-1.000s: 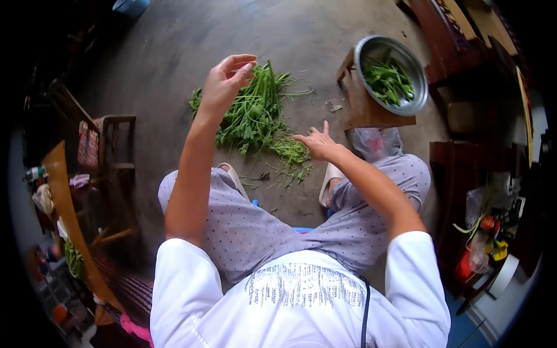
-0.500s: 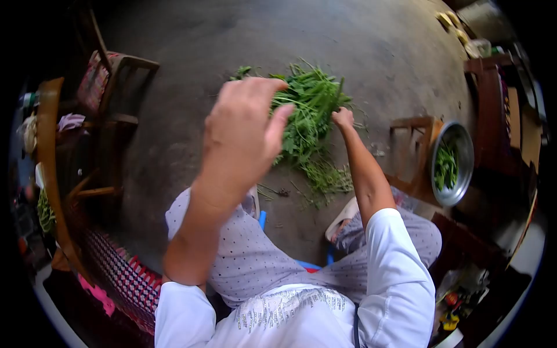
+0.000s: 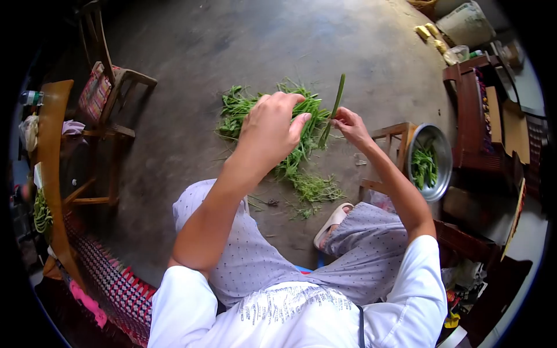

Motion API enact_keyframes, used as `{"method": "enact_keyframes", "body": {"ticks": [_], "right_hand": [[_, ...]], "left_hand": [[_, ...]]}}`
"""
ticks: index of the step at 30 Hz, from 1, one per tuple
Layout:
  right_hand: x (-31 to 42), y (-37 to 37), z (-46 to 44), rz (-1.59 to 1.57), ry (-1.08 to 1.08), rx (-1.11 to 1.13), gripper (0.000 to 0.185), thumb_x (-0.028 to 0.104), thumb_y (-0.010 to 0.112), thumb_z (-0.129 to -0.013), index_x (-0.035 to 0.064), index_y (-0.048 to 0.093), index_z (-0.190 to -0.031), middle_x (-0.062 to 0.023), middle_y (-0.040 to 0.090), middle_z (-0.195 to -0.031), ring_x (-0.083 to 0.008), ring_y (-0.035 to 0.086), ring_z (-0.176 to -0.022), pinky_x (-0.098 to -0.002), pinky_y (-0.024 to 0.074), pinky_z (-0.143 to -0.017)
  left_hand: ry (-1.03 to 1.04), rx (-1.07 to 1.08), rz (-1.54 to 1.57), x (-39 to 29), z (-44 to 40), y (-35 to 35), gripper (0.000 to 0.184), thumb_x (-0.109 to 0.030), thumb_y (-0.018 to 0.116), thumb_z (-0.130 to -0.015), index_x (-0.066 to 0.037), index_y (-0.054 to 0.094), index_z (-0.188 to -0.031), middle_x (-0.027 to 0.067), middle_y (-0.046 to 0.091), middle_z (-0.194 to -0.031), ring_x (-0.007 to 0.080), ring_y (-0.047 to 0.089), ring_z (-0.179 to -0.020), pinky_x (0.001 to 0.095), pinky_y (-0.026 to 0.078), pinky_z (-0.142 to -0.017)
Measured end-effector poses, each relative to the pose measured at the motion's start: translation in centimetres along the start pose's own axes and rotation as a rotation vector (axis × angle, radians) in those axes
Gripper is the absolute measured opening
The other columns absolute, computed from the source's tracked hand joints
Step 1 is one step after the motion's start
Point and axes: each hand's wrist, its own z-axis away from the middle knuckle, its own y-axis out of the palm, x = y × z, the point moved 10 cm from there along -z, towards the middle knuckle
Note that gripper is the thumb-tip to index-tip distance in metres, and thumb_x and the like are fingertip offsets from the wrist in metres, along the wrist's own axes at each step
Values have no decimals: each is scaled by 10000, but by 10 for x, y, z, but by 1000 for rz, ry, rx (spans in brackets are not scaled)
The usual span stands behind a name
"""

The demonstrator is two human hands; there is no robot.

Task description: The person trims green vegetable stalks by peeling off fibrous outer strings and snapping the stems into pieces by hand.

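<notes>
A long green vegetable stalk (image 3: 340, 87) stands nearly upright, pinched between the thumb and fingers of my right hand (image 3: 351, 126). Left of it, my left hand (image 3: 271, 123) is raised over the pile of leafy greens (image 3: 301, 153), thumb apart from the curled fingers and nothing visible between them. The greens lie loose on the floor, with long stems and small leaves. My left hand covers part of the pile, and its palm is turned away from view.
A metal basin (image 3: 445, 180) holding green pieces rests on a wooden stool (image 3: 400, 132) at the right. A wooden chair (image 3: 125, 75) with a patterned seat stands at the left. Dark wooden furniture (image 3: 464, 122) lines the right side, with bags at the far right.
My right hand has come up and nearer with the stalk, away from the pile. My left hand has shifted slightly right and down. The view has moved a little.
</notes>
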Motion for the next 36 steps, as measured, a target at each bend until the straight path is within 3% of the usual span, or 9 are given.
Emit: {"method": "enact_keyframes", "body": {"ticks": [2,5,9,12,14,21,24,27,36], "right_hand": [[78,-11,39,-234,-203,67,146,-11,604,-862,32,616,-1001,-28,638,-837,-70,563,-763,-232,467,-690],[176,-22,110,-124,-330,75,140,-25,599,-862,23,615,-992,-34,629,-834,-78,561,-764,-235,465,-691],[229,-28,180,222,-441,-28,174,26,631,-846,38,622,-1020,-101,634,-896,-177,614,-809,-314,487,-718],[265,-73,237,173,-553,-413,203,54,640,-848,43,626,-1050,-83,651,-888,-175,615,-787,-316,479,-712],[278,-97,268,-19,-526,-465,170,87,656,-859,35,665,-1020,-63,679,-875,-120,605,-759,-246,454,-679],[286,-98,304,-141,-567,-435,131,65,651,-870,4,676,-984,-53,663,-885,-80,581,-764,-220,449,-673],[270,-93,294,-222,-500,-403,114,41,655,-866,-18,673,-962,-45,649,-878,-74,555,-737,-213,439,-660],[276,-91,291,-36,-562,-400,115,35,677,-833,-6,682,-940,-58,663,-842,-95,573,-708,-226,448,-636],[274,-85,274,72,-528,-444,91,64,670,-817,31,692,-900,-107,661,-793,-213,642,-671,-300,505,-605]], "left_hand": [[97,-37,-20,-20,2,3,347,-257,639,-869,-25,619,-1128,141,645,-1047,285,608,-963,370,479,-819],[157,-78,531,-57,3,3,403,-289,661,-881,9,607,-1147,107,668,-987,139,638,-802,286,512,-619],[198,96,870,-109,25,2,204,-140,641,-896,6,657,-1038,33,686,-779,61,616,-677,192,492,-627],[346,-14,702,-149,53,-19,168,-112,659,-876,-11,670,-1010,43,694,-803,70,635,-707,207,501,-628],[377,-58,586,-166,72,-30,149,-108,682,-852,-31,685,-980,58,697,-818,86,654,-725,226,513,-623],[503,-218,263,-199,107,-41,182,-138,753,-753,-76,691,-913,63,670,-761,211,619,-629,324,488,-582],[584,-248,159,-199,107,-36,167,-84,756,-754,-68,694,-908,76,673,-786,161,628,-638,267,494,-537],[572,-276,93,-183,104,-26,229,-74,750,-716,-91,693,-937,63,670,-805,224,625,-696,330,491,-602],[560,-290,-36,-165,96,-20,274,-1,739,-709,-104,712,-962,62,678,-840,207,638,-748,308,507,-621]]}}
